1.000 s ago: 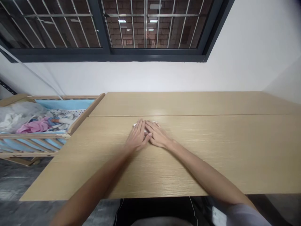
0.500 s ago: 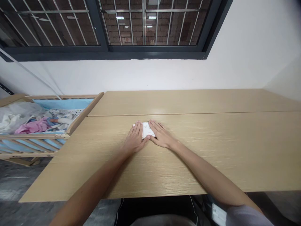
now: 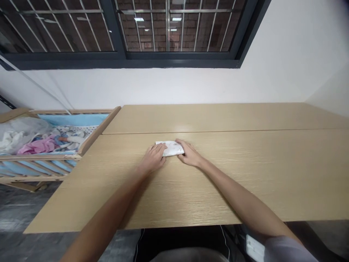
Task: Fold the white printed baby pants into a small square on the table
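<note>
A small folded white cloth (image 3: pixel 171 148) with a faint print lies flat on the light wooden table (image 3: pixel 245 182). My left hand (image 3: pixel 153 158) rests on the cloth's left end, fingertips over its edge. My right hand (image 3: pixel 189 153) meets the right end, with its fingers against the cloth's lower right corner. Both hands stay low on the tabletop, and the cloth's middle shows between them.
A wooden crib rail (image 3: pixel 95 127) stands at the table's left end, with blue padding and a heap of clothes (image 3: pixel 38 143) inside. A seam crosses the tabletop beyond my hands. A white wall and barred window (image 3: pixel 169 32) lie beyond the table.
The cloth now lies as a wider, flatter strip across my hands instead of a narrow upright rectangle. My hands sit farther apart, at its two ends.
</note>
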Available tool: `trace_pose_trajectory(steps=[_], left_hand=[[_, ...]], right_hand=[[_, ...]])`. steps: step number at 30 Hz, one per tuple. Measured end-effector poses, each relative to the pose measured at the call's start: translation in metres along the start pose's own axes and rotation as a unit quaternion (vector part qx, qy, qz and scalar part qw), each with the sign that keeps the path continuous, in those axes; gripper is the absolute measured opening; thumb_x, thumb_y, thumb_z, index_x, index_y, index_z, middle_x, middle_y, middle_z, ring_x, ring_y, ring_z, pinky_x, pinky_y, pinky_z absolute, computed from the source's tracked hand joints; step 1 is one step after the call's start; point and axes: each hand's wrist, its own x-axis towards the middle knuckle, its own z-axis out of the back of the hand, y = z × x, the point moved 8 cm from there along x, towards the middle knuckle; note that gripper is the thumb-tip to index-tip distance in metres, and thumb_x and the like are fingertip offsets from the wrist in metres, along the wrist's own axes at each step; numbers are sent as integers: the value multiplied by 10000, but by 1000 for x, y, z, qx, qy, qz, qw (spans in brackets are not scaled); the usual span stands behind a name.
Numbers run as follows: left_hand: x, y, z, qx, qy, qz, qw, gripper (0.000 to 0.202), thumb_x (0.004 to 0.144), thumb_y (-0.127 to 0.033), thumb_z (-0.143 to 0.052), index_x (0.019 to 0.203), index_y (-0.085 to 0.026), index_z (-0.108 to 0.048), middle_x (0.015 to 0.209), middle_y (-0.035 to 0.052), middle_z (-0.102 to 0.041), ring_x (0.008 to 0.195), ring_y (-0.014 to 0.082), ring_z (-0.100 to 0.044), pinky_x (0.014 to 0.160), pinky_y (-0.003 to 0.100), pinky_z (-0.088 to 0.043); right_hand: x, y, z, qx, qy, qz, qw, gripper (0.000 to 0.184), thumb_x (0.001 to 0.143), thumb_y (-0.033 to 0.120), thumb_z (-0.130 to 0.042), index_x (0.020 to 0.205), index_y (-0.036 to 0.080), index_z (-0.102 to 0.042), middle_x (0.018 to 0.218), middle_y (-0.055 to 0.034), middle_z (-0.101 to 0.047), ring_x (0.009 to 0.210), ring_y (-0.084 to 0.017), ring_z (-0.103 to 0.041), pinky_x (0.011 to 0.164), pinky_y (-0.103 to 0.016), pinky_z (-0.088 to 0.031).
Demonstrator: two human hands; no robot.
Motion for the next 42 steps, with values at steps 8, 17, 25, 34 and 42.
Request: trace_pose_trajectory(steps=[8, 17, 25, 34, 42], left_hand=[[3, -5, 37, -105, -60, 97, 988, 282, 974, -356, -465, 1105, -194, -654, 1167, 130, -676, 1149, 304, -602, 1034, 492, -452], [-5, 0, -2, -266, 7, 179, 947, 461, 953, -319, -562, 1349, -151, -396, 1028, 103, -775, 848, 210, -757, 697, 328, -600], [-14, 0, -9, -96, 39, 234, 967, 442, 925, -415, -573, 1298, -199, -477, 1191, 169, -711, 1041, 355, -712, 818, 446, -541], [-15, -50, 13, 60, 21, 113, 992, 370, 992, -442, -453, 1190, -158, -585, 1196, 192, -672, 1142, 344, -622, 981, 464, -474], [-34, -104, -12, 76, 55, -37, 995, 548, 952, -409, -540, 1333, -15, -566, 1385, 299, -580, 1316, 423, -538, 1048, 522, -478]], right_hand=[[7, -7, 17, 289, -142, -100, 941, 518, 890, 456, -617, 1298, 245, -378, 1001, -55, -665, 876, -232, -659, 779, -401, -556], [8, -22, 14, 370, -197, -201, 885, 590, 768, 526, -744, 1208, 267, -449, 1236, -101, -598, 1016, -224, -647, 841, -399, -580], [4, -36, -1, 241, -180, -198, 933, 586, 757, 526, -731, 1172, 213, -460, 1157, -101, -601, 810, -173, -635, 805, -394, -560], [8, -29, 4, 177, -163, -155, 958, 495, 869, 508, -647, 1223, 200, -487, 1309, -159, -548, 1039, -241, -666, 909, -451, -566], [9, 60, 20, 26, 41, 54, 997, 476, 1064, 461, -340, 1494, 300, -462, 1613, -59, -381, 1509, -251, -309, 1234, -544, -258]])
